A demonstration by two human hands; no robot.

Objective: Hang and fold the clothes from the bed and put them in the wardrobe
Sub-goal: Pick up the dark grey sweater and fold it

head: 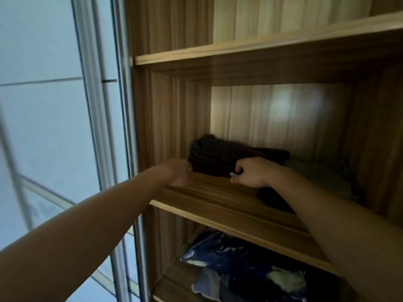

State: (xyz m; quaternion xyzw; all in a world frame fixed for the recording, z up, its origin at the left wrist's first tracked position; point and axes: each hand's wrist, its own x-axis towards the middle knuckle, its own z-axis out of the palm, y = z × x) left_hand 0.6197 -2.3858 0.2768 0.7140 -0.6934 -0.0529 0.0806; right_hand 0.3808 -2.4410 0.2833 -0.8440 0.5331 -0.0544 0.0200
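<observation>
Dark garment [226,156] on wardrobe shelf [213,192], gripped by left hand [180,172] and right hand [254,173]

bare left hand [179,172], bare right hand [254,173], two bare forearms [91,216]

The whole view is dim and soft, lit mainly by cool bluish daylight from the pale frosted glass panel [43,127] on the left, while the brown wooden wardrobe [170,110] sits in warm shadow that deepens under its upper shelf and along its right wall. A hazy pale glare patch lies on the light wooden back panel [281,105], and beneath it the dark folded garment [218,155] loses nearly all detail. Blur smears the grey metal door frame [93,105] and the blue patterned fabric [229,253] below, and the wide lens bows straight lines near the edges.
</observation>
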